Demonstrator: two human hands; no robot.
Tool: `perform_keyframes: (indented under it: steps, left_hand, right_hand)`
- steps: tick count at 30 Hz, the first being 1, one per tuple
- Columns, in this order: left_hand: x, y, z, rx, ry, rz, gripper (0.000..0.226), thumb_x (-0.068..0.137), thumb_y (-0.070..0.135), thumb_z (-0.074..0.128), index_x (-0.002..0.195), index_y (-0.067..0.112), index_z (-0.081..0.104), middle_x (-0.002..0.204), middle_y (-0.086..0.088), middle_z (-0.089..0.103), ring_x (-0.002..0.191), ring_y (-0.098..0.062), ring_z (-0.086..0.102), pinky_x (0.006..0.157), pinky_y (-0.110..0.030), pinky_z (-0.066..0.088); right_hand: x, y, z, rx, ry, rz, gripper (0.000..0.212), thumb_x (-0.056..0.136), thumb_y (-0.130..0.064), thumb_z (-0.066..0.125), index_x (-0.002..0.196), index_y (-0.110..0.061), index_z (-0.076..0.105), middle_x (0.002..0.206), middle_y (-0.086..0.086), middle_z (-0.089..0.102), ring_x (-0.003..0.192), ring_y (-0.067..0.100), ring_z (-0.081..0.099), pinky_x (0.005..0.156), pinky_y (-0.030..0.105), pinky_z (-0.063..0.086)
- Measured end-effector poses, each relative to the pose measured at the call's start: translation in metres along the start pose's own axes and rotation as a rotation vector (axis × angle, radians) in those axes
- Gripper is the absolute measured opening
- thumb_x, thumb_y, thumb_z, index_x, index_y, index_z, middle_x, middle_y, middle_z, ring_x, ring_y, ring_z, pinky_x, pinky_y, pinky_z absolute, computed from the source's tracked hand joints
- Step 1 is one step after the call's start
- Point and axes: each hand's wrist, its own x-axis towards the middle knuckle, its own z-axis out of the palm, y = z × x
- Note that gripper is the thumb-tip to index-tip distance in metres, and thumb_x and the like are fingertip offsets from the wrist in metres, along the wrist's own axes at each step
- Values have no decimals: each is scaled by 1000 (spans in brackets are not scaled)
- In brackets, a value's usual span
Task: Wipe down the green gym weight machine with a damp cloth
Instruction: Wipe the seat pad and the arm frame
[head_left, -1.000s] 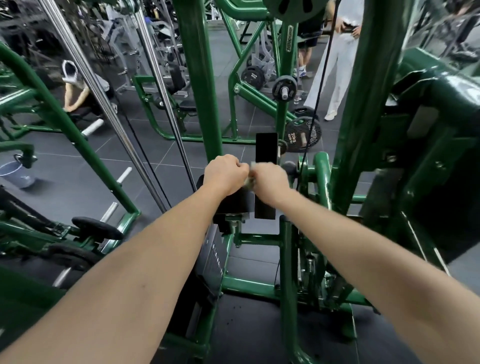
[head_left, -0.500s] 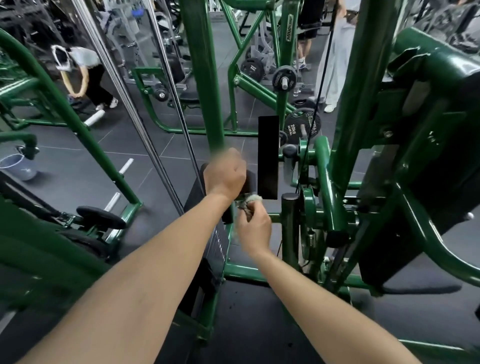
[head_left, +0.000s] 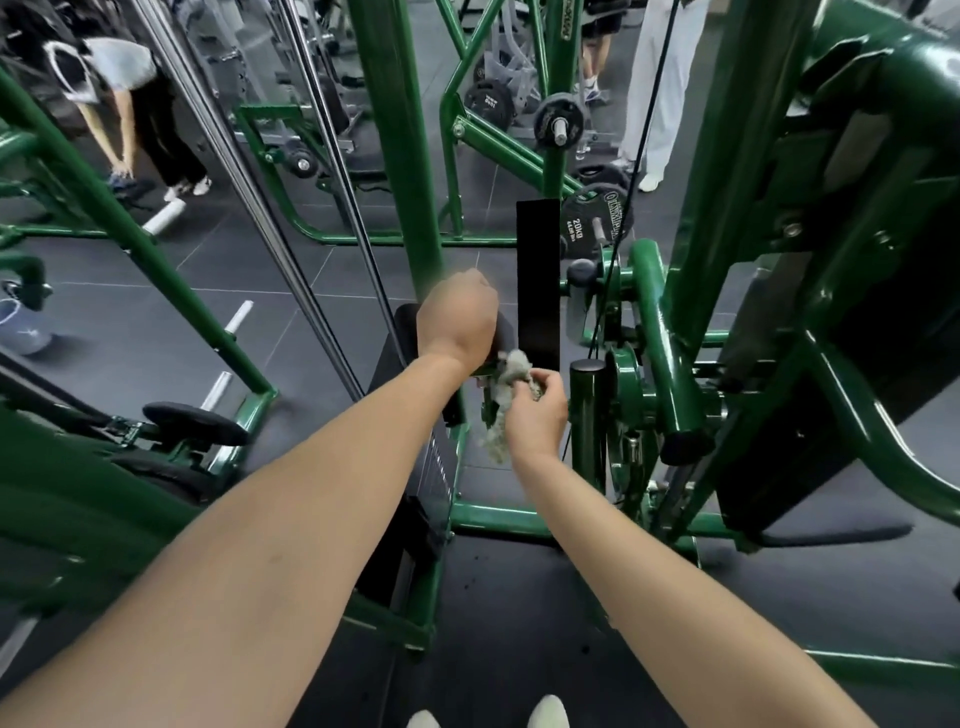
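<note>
Bunching a grey, rumpled cloth (head_left: 506, 387) in our right hand (head_left: 535, 418), we pinched it between thumb and curled fingers, its frayed tail hanging limp below the palm. It sat low at the middle of the green machine (head_left: 737, 171), pressed against a small painted bracket just under our left hand. Our left hand (head_left: 457, 317) was balled into a fist over a dark, rounded pad (head_left: 408, 325) at the foot of a glossy green upright post (head_left: 400, 130); what the fingers closed on we could not tell, since only the back of the hand showed.

Beside the cloth stood a flat matte black strip (head_left: 538, 280), and right of it a short black cylinder (head_left: 587, 410) and a curved, shiny green tube (head_left: 654, 332). A thin black cable (head_left: 644, 130) ran down past them. Two polished chrome rods (head_left: 228, 156) slanted across the left. A round black plate marked 20kg (head_left: 595, 226) leaned behind the strip. The floor (head_left: 156, 332) was dark, dull tile. Farther off, a person in a grey top (head_left: 124, 67) bent forward, and another in pale trousers (head_left: 660, 88) stood upright.
</note>
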Motion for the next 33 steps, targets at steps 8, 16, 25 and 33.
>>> perform_keyframes:
  steps: [8,16,25,33]
  left_hand:
    - [15,3,2,51,-70,-53,29,103,26,36,89,12,57,88,-5,62,83,-30,52,68,-37,30]
    - [16,3,0,44,-96,-68,31,104,26,33,92,12,58,91,-4,62,85,-28,50,71,-36,30]
    - [19,-3,4,26,-94,-29,33,105,28,33,92,12,59,93,-5,63,87,-28,52,74,-37,35]
    - [33,-8,9,40,-162,-39,33,104,28,32,94,11,60,93,-5,63,87,-29,53,74,-38,35]
  right_hand:
    - [8,-15,1,8,-66,142,18,100,-17,62,117,-21,59,111,2,65,92,16,64,77,32,56]
    - [-16,-14,22,150,61,139,12,95,-14,68,99,-24,63,101,0,69,85,15,64,67,26,49]
    - [-37,3,41,-213,112,-447,10,96,-25,67,103,-20,72,112,-6,49,93,15,57,79,27,50]
    - [-14,6,37,-71,93,-289,21,92,0,59,97,-20,59,108,-2,59,93,7,60,82,20,47]
